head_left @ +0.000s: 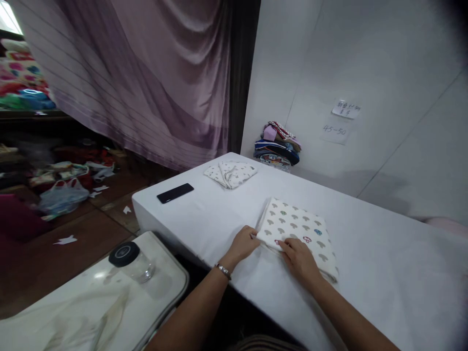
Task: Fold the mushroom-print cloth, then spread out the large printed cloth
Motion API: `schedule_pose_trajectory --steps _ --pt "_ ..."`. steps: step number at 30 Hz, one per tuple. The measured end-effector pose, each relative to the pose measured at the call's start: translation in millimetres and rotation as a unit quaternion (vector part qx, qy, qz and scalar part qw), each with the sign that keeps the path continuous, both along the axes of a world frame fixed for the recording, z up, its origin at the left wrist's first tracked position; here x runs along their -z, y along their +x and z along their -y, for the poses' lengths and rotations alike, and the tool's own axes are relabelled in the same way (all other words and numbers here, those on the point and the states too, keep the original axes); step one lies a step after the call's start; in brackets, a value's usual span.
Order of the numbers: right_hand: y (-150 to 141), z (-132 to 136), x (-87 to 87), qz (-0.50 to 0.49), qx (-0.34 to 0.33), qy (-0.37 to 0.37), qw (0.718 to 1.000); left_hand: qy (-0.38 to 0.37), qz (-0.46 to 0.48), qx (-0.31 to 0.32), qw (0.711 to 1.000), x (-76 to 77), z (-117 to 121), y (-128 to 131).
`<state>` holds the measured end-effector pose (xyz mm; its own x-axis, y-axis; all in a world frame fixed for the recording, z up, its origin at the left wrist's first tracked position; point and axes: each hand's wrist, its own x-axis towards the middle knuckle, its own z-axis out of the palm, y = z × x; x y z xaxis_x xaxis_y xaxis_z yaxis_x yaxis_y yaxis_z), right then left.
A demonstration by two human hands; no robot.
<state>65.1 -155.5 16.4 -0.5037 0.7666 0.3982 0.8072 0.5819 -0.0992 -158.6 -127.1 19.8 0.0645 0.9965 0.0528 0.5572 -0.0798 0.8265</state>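
Observation:
A folded white cloth [294,226] printed with grey mushrooms and a few coloured ones lies flat on the white table. My left hand [244,243], with a bracelet at the wrist, pinches the cloth's near left corner between thumb and fingers. On its near edge rests my right hand [300,261], the fingertips pressing the fabric near a red mushroom; whether an edge is gripped under them cannot be seen. Farther off lies a second folded white cloth [234,173] with a small print. A black phone [175,193] sits near the table's left end.
The white table [383,263] runs along a wall bearing paper notes [345,109]. Beyond its far end is a stack of folded clothes [277,146]. At the lower left, a jar with a black lid [126,254] stands on a white side surface [161,253]. A purple curtain [175,73] hangs behind.

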Motion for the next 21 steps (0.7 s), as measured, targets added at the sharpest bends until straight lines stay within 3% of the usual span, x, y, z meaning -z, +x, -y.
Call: schedule_pose_trajectory --steps 3,10,21 --pt "-9.2 -1.9 -1.8 0.004 -0.002 0.008 1.0 0.003 0.012 -0.022 1.0 -0.4 -1.7 6.1" --pt "-19.5 -2.9 3.2 -0.003 -0.014 0.012 1.0 0.055 -0.055 -0.046 0.996 1.2 4.1 8.4" --pt "-24.8 -0.8 -4.4 -0.02 -0.001 -0.004 1.0 0.047 -0.085 -0.083 0.992 -9.5 -5.6 23.6"
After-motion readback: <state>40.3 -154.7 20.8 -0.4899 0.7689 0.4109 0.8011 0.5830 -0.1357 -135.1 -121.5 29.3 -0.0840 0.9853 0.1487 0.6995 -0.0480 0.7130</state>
